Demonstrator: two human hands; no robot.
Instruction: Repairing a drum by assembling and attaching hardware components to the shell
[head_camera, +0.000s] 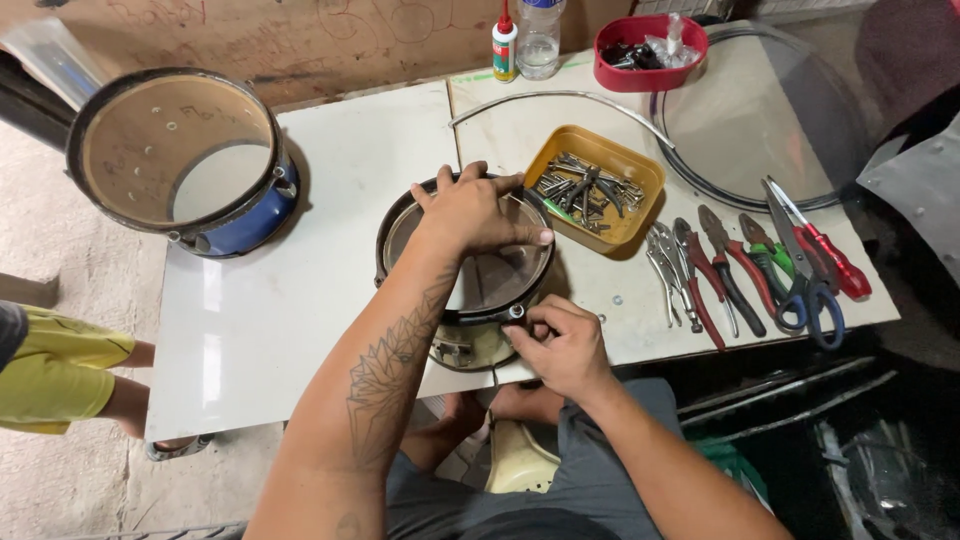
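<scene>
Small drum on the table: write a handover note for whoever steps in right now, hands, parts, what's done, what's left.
Left hand: flat on the clear skin of the small drum, holding it down.
Right hand: fingers pinched at a lug on the near rim; whether it holds a tool I cannot tell.
Parts: yellow tray of metal hardware just right of the drum; pliers and scissors lined up further right; blue drum shell at far left, no skin on it.
Done: skin and hoop sit on the small drum.
Left: probably the remaining lugs around the rim; their tightness cannot be judged.

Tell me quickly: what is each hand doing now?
Left hand: open, pressing flat on the small drum.
Right hand: closed, pinching the drum's tension lug.
</scene>
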